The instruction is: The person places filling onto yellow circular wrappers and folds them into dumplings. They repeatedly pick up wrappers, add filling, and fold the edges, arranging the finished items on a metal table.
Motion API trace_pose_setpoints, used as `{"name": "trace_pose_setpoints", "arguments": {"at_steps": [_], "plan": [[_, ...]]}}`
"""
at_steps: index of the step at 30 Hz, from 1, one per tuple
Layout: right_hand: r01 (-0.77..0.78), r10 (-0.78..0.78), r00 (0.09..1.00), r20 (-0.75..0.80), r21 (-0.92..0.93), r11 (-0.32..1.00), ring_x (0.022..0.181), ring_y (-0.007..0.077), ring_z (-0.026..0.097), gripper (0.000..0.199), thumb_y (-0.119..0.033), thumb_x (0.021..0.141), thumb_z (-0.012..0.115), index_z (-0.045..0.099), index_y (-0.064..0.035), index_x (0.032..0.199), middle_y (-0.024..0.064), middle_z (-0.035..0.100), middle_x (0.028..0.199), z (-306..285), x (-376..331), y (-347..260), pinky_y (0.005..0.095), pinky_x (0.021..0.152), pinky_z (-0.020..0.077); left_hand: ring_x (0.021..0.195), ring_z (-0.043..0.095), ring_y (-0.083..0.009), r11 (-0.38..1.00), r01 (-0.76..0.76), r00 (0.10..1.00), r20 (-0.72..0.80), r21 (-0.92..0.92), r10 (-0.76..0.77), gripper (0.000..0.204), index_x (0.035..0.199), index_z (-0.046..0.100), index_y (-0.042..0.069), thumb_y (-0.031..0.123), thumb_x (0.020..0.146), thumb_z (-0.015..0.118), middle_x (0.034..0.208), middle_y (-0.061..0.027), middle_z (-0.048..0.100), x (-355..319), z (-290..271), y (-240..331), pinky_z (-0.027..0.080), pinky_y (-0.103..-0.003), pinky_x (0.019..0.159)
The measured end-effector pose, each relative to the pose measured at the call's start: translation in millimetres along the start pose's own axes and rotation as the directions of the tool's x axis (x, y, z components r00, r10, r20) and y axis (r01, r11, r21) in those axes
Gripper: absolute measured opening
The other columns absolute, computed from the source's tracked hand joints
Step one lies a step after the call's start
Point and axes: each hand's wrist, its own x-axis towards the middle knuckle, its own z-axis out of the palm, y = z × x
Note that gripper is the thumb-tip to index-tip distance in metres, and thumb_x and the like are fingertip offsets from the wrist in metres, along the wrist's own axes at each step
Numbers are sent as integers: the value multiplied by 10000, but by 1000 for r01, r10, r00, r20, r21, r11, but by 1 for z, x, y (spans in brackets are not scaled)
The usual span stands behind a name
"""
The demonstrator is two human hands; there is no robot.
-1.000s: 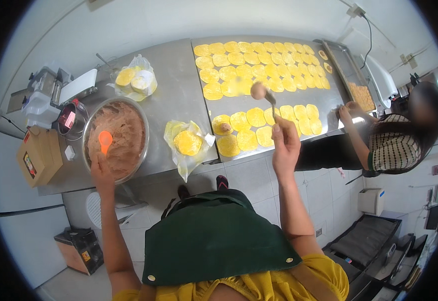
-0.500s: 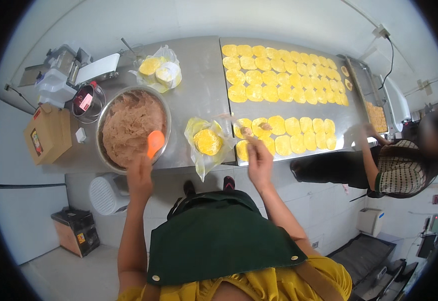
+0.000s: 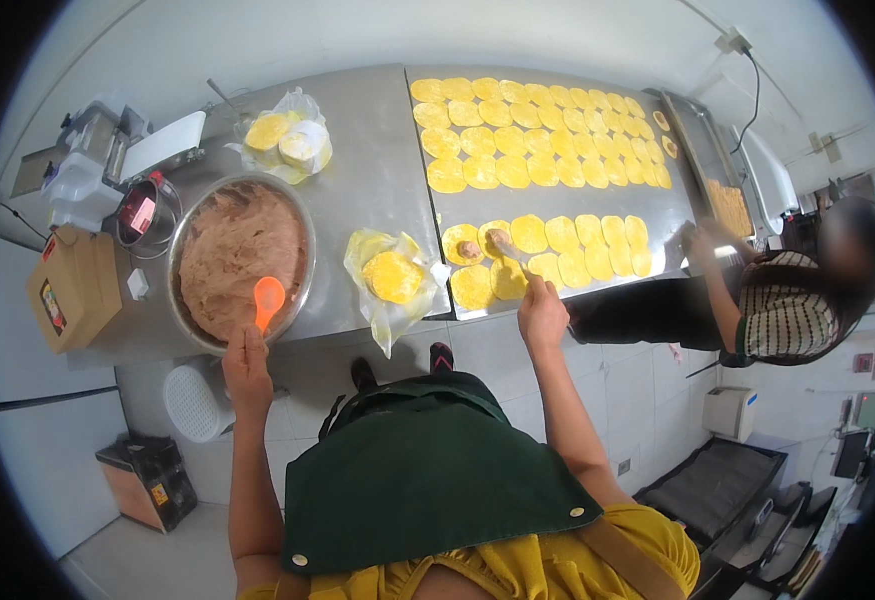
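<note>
My left hand (image 3: 247, 370) is closed round the handle of an orange spoon (image 3: 269, 293), its bowl over the near right rim of a large steel bowl (image 3: 307, 215). Pinkish-brown minced filling (image 3: 227, 240) is heaped in that bowl. In my right hand (image 3: 543, 312) I grip a slim spoon-like utensil (image 3: 514, 255), its far end on a lump of filling (image 3: 498, 239). That lump lies on a round yellow wrapper (image 3: 528, 234) row's second piece from the left. Another lump of filling (image 3: 469, 250) sits on the leftmost wrapper.
Yellow stacks on crumpled wrap (image 3: 394, 277) lie between bowl and wrappers. More stacks (image 3: 302, 145) stand behind. Several rows of yellow wrappers (image 3: 512, 140) cover the far table (image 3: 547, 200). A co-worker (image 3: 787, 310) reaches in at right. A cardboard box (image 3: 77, 290) stands at left.
My right hand has moved right, and its utensil has swung from the left onto the second wrapper's lump. The orange spoon stays by the bowl's rim. The whole view has shifted slightly.
</note>
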Motion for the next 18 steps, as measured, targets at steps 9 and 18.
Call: {"name": "trace_pose_setpoints", "arguments": {"at_steps": [9, 18], "plan": [[7, -6, 999, -31, 32, 999, 747, 350, 629, 219, -162, 872, 542, 670, -182, 1048, 129, 644, 840, -30, 18, -4, 446, 642, 492, 607, 334, -40, 998, -42, 998, 43, 53, 40, 234, 874, 554, 15, 180, 995, 440, 673, 39, 397, -4, 13, 11, 282, -206, 529], [0, 0, 999, 37, 12, 1000, 753, 349, 642, 213, -179, 839, 557, 700, -185, 997, 144, 660, 828, -32, 20, 13, 472, 646, 492, 600, 381, -82, 997, -43, 997, 67, 67, 38, 241, 892, 555, -5, 178, 990, 432, 652, -9, 428, -11, 27, 21, 337, -242, 555]]}}
